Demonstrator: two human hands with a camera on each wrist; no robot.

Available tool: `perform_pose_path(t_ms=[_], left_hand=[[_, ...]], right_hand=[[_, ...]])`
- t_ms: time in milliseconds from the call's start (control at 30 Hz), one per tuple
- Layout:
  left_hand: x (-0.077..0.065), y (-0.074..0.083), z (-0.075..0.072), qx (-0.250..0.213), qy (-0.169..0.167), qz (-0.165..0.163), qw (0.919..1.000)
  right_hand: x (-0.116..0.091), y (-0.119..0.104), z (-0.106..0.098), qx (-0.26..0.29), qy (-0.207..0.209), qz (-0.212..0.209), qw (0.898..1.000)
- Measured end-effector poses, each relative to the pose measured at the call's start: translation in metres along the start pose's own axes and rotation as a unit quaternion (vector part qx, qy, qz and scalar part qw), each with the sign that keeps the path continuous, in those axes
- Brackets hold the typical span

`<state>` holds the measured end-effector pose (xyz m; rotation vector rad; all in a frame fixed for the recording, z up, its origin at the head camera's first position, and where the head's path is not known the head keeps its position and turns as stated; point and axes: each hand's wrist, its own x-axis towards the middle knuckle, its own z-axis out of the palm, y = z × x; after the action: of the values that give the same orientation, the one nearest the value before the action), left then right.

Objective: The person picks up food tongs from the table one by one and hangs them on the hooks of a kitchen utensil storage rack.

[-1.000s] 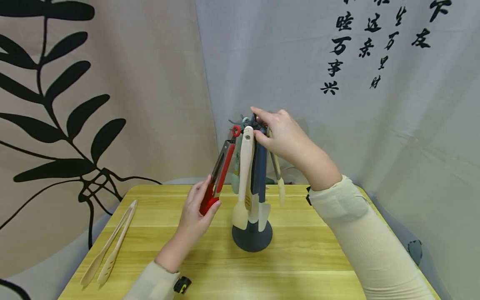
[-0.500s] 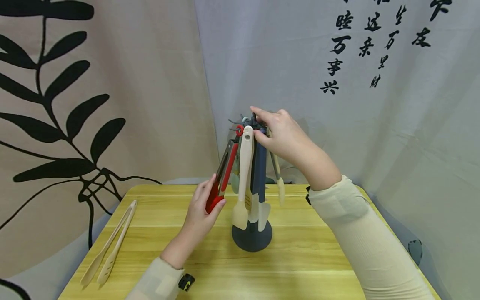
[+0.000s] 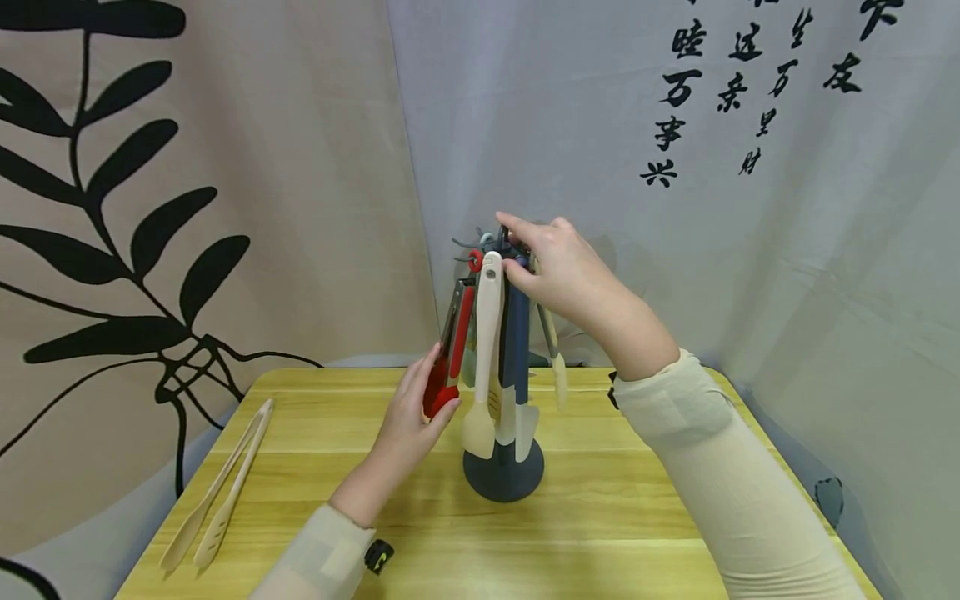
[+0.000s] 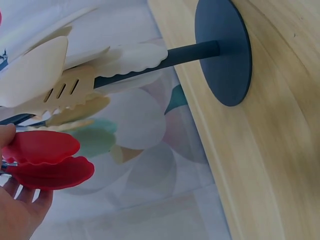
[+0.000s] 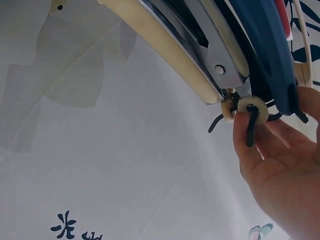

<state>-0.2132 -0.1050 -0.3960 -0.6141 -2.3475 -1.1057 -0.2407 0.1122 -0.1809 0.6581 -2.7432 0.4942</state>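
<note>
My left hand (image 3: pixel 405 415) grips red tongs (image 3: pixel 462 333) by their scalloped heads, fingers on one side and thumb on the other. The tongs tilt slightly, and their red ring (image 3: pixel 476 260) is up at the hooks of a dark utensil stand (image 3: pixel 504 479). At the stand's top, my right hand (image 3: pixel 567 265) holds on with thumb and fingers around the hooks. In the right wrist view its fingertips touch a hook next to the cream ring (image 5: pixel 253 107) of hanging tongs. A cream spatula (image 3: pixel 489 325) and a blue-handled utensil (image 3: pixel 519 342) hang in front.
Wooden tongs (image 3: pixel 223 492) lie spread on the left of the wooden table (image 3: pixel 600 517). Cream-and-metal tongs (image 3: pixel 552 350) hang at the stand's right. Behind the table hangs a printed cloth (image 3: pixel 322 208).
My left hand has moved right, bringing the red tongs closer to the stand and more upright. The right hand stays at the stand's top.
</note>
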Motion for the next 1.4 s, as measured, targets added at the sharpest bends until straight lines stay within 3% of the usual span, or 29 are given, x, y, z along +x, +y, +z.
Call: perform_pose_path(t_ms=[500, 1100, 1400], left_hand=[[0.003, 0.003, 0.009, -0.017, -0.02, -0.018, 0.9995], [0.003, -0.001, 0.014, -0.029, -0.024, 0.02, 0.9991], [0.0, -0.005, 0.013, -0.039, -0.03, 0.013, 0.9987]], right_hand=[[-0.001, 0.0, 0.0, 0.0, -0.001, 0.003, 1.0], [-0.001, 0.002, 0.0, 0.004, -0.003, 0.01, 1.0], [-0.001, 0.002, 0.0, 0.003, -0.002, 0.01, 1.0]])
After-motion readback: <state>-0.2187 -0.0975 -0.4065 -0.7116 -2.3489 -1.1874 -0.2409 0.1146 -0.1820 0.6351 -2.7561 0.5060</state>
